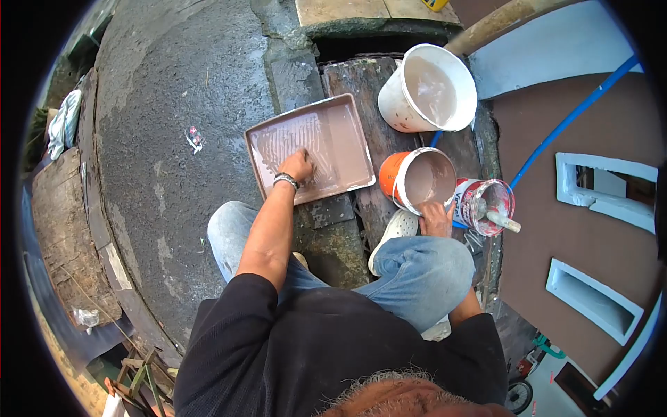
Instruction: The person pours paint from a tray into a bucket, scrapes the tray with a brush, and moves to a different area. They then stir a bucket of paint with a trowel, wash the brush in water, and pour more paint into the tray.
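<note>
My left hand (299, 167), with a dark band at the wrist, is closed over the paint tray (351, 142). Its fingers are curled down at the ribbed part; whatever they hold, if anything, is hidden. Brownish-pink paint covers the tray's inside, with wavy streaks on the ribs. At the near rim of a small orange bucket (394, 175), my right hand (436, 219) has its fingers hooked over the edge. Paint of the same colour fills part of that bucket.
A large white bucket (396, 104) of cloudy liquid stands behind the orange one. Close on the right is a red-and-white can (472, 208) with a pale-handled tool (504, 221). A blue hose (570, 118) runs along the brown wall (528, 243). Wet concrete (174, 90) lies left.
</note>
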### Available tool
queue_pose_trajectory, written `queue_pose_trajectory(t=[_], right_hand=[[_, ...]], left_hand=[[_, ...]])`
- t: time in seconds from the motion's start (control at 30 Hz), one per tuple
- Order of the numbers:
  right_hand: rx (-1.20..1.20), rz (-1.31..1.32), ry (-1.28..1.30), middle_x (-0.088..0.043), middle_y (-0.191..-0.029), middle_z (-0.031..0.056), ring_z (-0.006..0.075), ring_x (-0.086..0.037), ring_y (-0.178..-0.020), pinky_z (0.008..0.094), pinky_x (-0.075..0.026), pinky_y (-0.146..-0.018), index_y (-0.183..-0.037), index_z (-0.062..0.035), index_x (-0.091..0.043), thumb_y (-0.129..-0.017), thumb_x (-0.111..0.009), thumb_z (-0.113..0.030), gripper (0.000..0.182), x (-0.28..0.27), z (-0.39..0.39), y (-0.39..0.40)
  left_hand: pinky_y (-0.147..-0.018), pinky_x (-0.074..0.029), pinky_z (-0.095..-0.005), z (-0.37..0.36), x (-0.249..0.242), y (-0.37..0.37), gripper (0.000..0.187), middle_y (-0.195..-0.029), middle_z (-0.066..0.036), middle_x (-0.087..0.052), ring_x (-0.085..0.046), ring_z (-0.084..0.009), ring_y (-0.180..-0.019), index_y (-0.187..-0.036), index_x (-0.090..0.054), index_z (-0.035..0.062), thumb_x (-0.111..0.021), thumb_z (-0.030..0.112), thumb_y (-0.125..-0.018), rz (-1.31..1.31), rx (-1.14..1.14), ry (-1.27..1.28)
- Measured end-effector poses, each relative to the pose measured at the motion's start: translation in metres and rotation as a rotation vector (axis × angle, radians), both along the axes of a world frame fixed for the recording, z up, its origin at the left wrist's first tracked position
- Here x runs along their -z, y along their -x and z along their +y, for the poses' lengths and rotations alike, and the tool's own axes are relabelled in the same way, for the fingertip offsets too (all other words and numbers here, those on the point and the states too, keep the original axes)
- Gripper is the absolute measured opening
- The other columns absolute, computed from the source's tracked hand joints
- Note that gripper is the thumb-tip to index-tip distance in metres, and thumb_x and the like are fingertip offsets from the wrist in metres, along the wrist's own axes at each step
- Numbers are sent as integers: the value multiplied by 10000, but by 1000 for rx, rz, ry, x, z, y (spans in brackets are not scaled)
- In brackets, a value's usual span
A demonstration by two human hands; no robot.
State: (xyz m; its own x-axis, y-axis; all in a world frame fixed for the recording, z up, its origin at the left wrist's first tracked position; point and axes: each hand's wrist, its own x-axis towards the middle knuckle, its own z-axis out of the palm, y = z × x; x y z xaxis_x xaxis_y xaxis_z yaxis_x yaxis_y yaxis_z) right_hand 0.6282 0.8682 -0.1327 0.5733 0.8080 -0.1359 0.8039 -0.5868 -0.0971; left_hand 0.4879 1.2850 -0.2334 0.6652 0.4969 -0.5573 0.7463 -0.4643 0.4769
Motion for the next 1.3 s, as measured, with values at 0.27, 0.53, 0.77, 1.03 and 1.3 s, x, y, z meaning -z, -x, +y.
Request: queue_pose_trajectory(t=[0.27, 0.53, 0.77, 1.03, 1.3], right_hand=[[-128, 37, -77, -657, -839, 14, 234, -603, -908, 660, -295, -1081, -968, -126, -637, -759, -684, -44, 229, -61, 16, -25], [-348, 244, -150, -633, -796, 64, 268, -614, -839, 516, -411, -987, -935, -110, -647, -736, -760, -111, 229, -191, 99, -33], [-231, 467, -377, -615, -828, 137, 337, -605, -848, 429, -469, -765, -1019, -39, -673, -749, -798, -158, 321, -179, 205, -55], [-108, 1161, -757, -706, -1075, 28, 102, -625, -976, 291, -506, -892, -1216, -7, -646, -814, -779, -89, 432, -53, 349, -125], [155, 1343, -1016, -711, -946, 50, 120, -651, -806, 247, -497, -754, -1076, -23, -671, -744, -764, -133, 362, 35, 429, -172]], left_hand=[[-896, -528, -445, -5, -6, 13, 375, -1072, -242, -692, -683, -361, -1004, -1179, -619, 57, -560, 257, -867, -39, 43, -60], [-676, -570, -376, 0, -43, 26, 321, -819, -167, -732, -726, -253, -646, -1087, -640, 23, -596, 166, -803, 120, 9, 98], [-944, -505, -453, 22, -29, 56, 470, -1157, -228, -675, -642, -372, -1106, -1277, -601, 94, -575, 279, -845, 93, -34, -28], [-938, -496, -474, 35, -51, 115, 492, -1153, -228, -674, -634, -390, -1104, -1295, -580, 105, -585, 329, -857, 95, -245, -106], [-904, -502, -490, 18, -72, 150, 446, -1109, -229, -683, -645, -400, -1057, -1294, -572, 135, -561, 329, -892, 152, -353, -170]])
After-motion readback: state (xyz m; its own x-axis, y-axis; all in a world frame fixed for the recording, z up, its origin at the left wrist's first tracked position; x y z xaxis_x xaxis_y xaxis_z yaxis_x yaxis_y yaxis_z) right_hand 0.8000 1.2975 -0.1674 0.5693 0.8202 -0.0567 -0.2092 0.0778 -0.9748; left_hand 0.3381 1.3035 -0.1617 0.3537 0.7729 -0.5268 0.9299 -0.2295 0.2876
